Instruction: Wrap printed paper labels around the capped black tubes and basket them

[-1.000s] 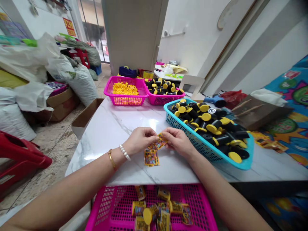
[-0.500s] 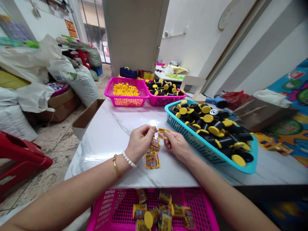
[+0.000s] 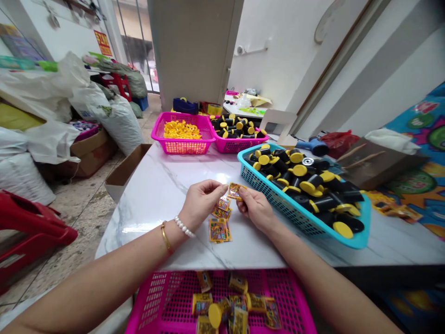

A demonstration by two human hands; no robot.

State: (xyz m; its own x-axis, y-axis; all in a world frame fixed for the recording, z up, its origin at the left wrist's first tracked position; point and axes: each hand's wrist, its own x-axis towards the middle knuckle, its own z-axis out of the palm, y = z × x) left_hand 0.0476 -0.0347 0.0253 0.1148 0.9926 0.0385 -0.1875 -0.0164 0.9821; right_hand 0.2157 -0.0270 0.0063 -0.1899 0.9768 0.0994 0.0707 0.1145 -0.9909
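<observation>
Over the white marble table [image 3: 156,185], my left hand [image 3: 200,202] and my right hand [image 3: 255,207] each pinch one end of a small orange printed label [image 3: 235,190]. A strip of the same labels [image 3: 219,221] hangs below my left fingers and lies on the table. Just right of my right hand stands a blue basket [image 3: 278,199] heaped with black tubes with yellow caps [image 3: 306,183]. At the near table edge, below my arms, a pink basket [image 3: 167,301] holds several tubes wrapped in the orange labels [image 3: 236,306].
Two pink baskets stand at the table's far end, one with yellow caps [image 3: 181,130], one with black tubes [image 3: 238,127]. A brown paper bag [image 3: 375,162] lies at the right. On the floor at left are an open carton [image 3: 123,171], white sacks [image 3: 114,118] and a red stool [image 3: 31,227].
The hands have lifted a little and the single label has come away from the strip, now held up between both hands' fingertips.
</observation>
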